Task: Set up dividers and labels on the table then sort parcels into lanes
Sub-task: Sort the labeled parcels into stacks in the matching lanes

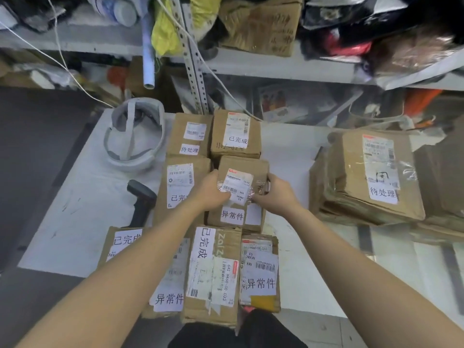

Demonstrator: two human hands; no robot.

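A small cardboard parcel [238, 178] labelled 异常件 is gripped at its sides by the curled fingers of the left hand [213, 190] and right hand [275, 194], right of the black scanner [141, 200], just before a box [236, 136] marked 已完成.

Labelled brown cardboard parcels [213, 272] lay packed together at the table's [296, 259] middle. One small parcel [242, 182] sat atop them, held between left hand [211, 189] and right hand [276, 194]. A bigger stack [369, 177] lay near the right edge.
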